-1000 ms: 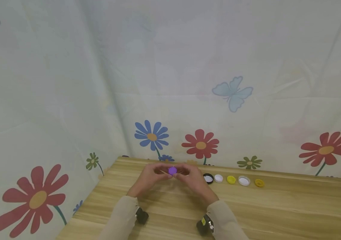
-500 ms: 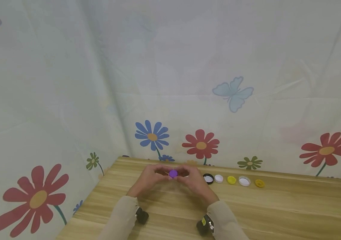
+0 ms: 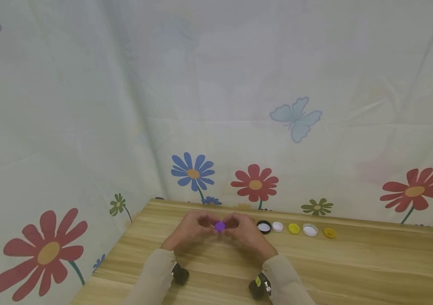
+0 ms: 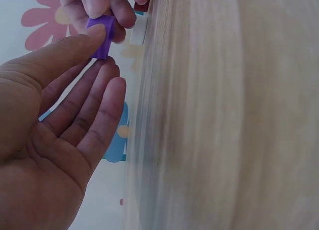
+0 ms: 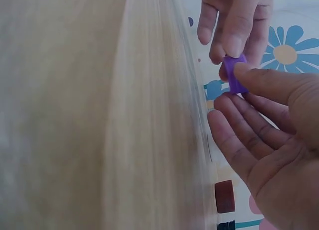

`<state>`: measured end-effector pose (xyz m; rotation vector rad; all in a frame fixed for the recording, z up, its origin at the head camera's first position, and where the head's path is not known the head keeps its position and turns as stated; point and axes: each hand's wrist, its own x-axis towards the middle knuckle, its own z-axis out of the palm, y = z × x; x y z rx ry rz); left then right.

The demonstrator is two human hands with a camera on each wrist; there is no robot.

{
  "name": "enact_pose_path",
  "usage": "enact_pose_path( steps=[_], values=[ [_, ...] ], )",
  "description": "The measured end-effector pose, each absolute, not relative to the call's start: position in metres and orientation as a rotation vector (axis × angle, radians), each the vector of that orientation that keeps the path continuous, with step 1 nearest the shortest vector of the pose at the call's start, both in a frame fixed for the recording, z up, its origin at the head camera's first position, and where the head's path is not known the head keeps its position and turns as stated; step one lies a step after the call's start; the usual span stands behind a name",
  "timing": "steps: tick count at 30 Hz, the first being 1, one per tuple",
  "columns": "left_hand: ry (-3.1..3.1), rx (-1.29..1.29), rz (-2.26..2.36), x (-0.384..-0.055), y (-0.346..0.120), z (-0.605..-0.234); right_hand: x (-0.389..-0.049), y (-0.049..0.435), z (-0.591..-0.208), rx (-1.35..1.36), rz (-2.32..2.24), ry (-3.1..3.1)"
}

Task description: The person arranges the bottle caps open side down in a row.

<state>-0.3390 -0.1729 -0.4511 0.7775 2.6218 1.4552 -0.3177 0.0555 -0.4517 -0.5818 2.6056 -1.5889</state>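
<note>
Between my two hands is a small purple bottle cap (image 3: 220, 226), held over the wooden table toward its back edge. My left hand (image 3: 188, 231) pinches one side of it; in the left wrist view the thumb lies across the purple cap (image 4: 101, 38) with fingertips beneath. From the other side my right hand (image 3: 244, 232) pinches it too, and the right wrist view has that thumb on the purple cap (image 5: 235, 74). The other fingers of both hands extend loosely around it.
Right of my hands, a row of caps lies on the table (image 3: 372, 262): black-rimmed (image 3: 264, 227), white (image 3: 277, 227), yellow (image 3: 294, 228), clear-rimmed white (image 3: 310, 230) and orange-yellow (image 3: 329, 233). A reddish-brown cap (image 5: 225, 196) stands by my right hand. Behind hangs a flowered curtain (image 3: 239, 106).
The purple cap has moved slightly down in the head view, toward me, with the fingers of both hands lowering along with it. The row of caps has stayed put.
</note>
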Motion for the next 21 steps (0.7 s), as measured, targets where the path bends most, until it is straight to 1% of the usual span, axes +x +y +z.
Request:
enact_pose_path(
  steps=[21],
  values=[
    [2.612, 0.752, 1.311, -0.3343, -0.1677, -0.4517, -0.3116, 0.0561, -0.4510, -0.605, -1.435, 2.624]
  ],
)
